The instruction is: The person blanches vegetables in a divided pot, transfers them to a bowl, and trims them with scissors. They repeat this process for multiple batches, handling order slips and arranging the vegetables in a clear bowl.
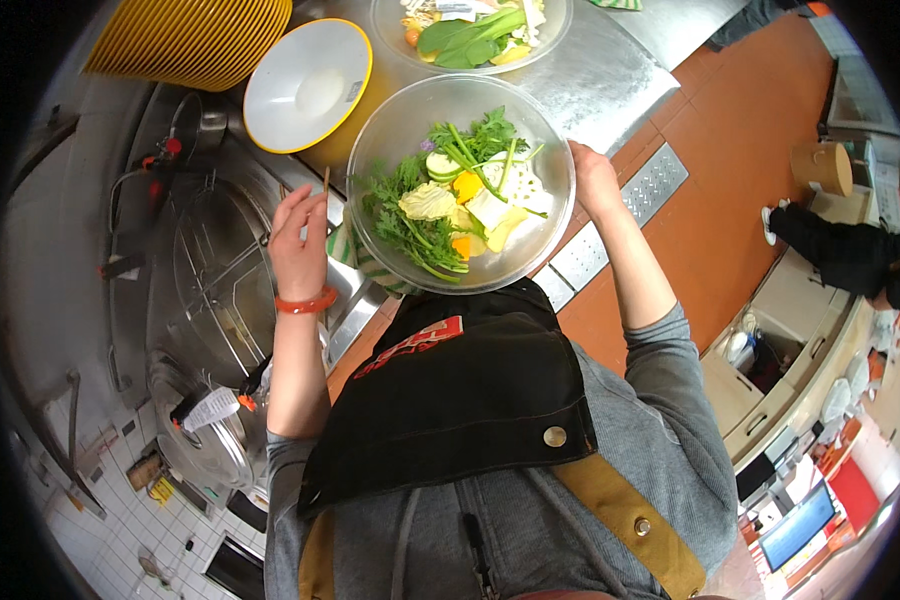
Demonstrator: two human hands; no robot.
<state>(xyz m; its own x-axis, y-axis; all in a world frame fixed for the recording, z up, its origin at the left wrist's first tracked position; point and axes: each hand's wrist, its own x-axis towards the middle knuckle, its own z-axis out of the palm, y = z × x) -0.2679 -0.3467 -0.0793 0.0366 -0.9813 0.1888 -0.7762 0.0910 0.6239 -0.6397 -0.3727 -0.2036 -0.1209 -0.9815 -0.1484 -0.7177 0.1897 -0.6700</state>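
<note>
My right hand grips the right rim of a clear plastic bowl. Inside lie leafy greens, green stems, courgette slices, orange pieces, a pale cabbage leaf and a white slice with holes. Left of the bowl, my left hand is raised, with a thin brown stick between its thumb and fingers; most of the stick is hidden. A green-striped cloth shows partly beneath the bowl's left edge.
Another clear bowl of vegetables stands on the steel counter. A white yellow-rimmed bowl sits beside stacked yellow-edged bowls. At left is a divided cooking vat with a steel lid. A person in dark clothes stands far right.
</note>
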